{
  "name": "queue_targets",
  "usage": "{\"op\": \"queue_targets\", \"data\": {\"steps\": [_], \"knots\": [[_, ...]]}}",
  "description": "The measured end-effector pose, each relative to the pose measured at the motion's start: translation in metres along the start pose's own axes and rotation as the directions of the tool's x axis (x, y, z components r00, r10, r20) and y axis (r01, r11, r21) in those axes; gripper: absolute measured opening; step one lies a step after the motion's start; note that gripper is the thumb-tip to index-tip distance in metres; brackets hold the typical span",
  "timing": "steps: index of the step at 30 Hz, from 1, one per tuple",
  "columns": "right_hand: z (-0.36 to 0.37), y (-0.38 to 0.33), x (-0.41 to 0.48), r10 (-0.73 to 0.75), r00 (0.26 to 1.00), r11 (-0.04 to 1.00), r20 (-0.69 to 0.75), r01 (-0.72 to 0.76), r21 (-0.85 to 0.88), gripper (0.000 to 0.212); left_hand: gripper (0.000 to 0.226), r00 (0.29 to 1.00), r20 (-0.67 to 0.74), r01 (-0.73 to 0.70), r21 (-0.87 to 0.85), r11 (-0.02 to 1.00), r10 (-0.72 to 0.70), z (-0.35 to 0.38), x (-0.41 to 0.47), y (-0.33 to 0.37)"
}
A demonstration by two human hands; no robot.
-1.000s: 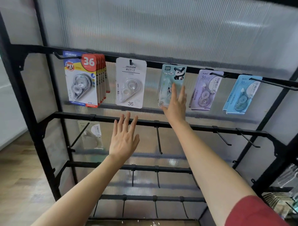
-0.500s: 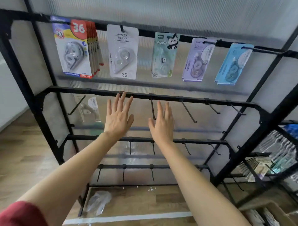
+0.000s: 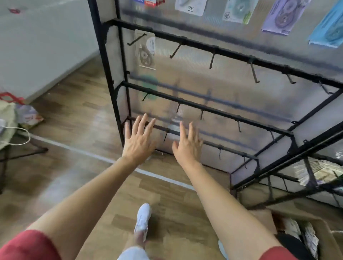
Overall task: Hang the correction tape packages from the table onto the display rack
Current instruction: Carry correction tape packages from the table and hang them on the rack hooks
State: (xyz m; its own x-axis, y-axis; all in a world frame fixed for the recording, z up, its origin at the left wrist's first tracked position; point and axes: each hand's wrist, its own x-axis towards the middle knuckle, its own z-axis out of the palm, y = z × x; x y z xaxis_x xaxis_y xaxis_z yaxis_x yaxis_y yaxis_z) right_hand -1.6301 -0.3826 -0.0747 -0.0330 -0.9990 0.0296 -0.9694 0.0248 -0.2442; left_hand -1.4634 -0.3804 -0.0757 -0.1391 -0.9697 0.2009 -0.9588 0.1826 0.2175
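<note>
The display rack (image 3: pixel 204 50) stands on a wooden floor (image 3: pixel 78 104), with bare boards open to its left and in front of it, where a white line (image 3: pixel 92 155) runs across. To its right a second rack (image 3: pixel 315 176) meets it at an angle, and a cardboard box (image 3: pixel 324 232) sits near that corner. Three black cross bars of the rack show in full, each with hooks. Along the top edge hang four correction tape packages, all cut off by the frame: a white package (image 3: pixel 191 7), a green package (image 3: pixel 239 11), a purple package (image 3: pixel 284 16) and a blue package (image 3: pixel 328 31), with a sliver of a red stack (image 3: pixel 152 1) left of them. One clear package (image 3: pixel 146 52) hangs on the leftmost hook of the bar below. Both arms reach forward in front of the rack's lowest bar. The left hand (image 3: pixel 138 142) and the right hand (image 3: pixel 187 146) are spread flat with straight fingers, backs upward, apart from each other and holding nothing. Whether the fingertips touch the bar cannot be told. One white shoe (image 3: pixel 143 217) stands on the floor before the rack.
</note>
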Motion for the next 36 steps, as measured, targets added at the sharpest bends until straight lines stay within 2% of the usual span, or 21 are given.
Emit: {"op": "queue_targets", "data": {"steps": [4, 9, 13, 17, 22, 27, 31, 36], "knots": [[0.025, -0.016, -0.058, -0.039, 0.982, 0.998, 0.184, 0.046, -0.037, 0.073, 0.074, 0.98, 0.068, 0.186, 0.02, 0.982, -0.187, 0.004, -0.088, -0.025], [0.047, -0.053, -0.119, -0.193, 0.929, 0.963, 0.315, 0.241, -0.122, 0.074, 0.077, 0.911, 0.097, 0.388, 0.122, 0.913, -0.4, -0.005, -0.195, -0.064], [0.064, -0.105, -0.155, -0.322, 0.859, 0.914, 0.397, 0.391, -0.106, 0.074, 0.075, 0.816, 0.041, 0.565, 0.158, 0.81, -0.577, -0.03, -0.276, -0.102], [0.078, -0.171, -0.194, -0.476, 0.779, 0.827, 0.409, 0.555, -0.094, 0.074, 0.073, 0.69, -0.043, 0.718, 0.165, 0.676, -0.723, -0.061, -0.353, -0.139], [0.088, -0.262, -0.251, -0.655, 0.642, 0.671, 0.399, 0.736, -0.083, 0.075, 0.072, 0.59, -0.131, 0.803, 0.2, 0.562, -0.796, -0.117, -0.451, -0.197], [0.098, -0.341, -0.329, -0.709, 0.573, 0.638, 0.41, 0.77, 0.027, 0.073, 0.071, 0.476, -0.197, 0.878, 0.161, 0.451, -0.857, -0.159, -0.549, -0.237], [0.111, -0.394, -0.386, -0.757, 0.507, 0.581, 0.412, 0.811, 0.071, 0.073, 0.07, 0.356, -0.228, 0.934, 0.116, 0.338, -0.906, -0.185, -0.617, -0.276], [0.127, -0.462, -0.416, -0.788, 0.45, 0.512, 0.419, 0.858, 0.041, 0.071, 0.07, 0.298, -0.247, 0.954, 0.079, 0.288, -0.922, -0.197, -0.666, -0.315]]}}
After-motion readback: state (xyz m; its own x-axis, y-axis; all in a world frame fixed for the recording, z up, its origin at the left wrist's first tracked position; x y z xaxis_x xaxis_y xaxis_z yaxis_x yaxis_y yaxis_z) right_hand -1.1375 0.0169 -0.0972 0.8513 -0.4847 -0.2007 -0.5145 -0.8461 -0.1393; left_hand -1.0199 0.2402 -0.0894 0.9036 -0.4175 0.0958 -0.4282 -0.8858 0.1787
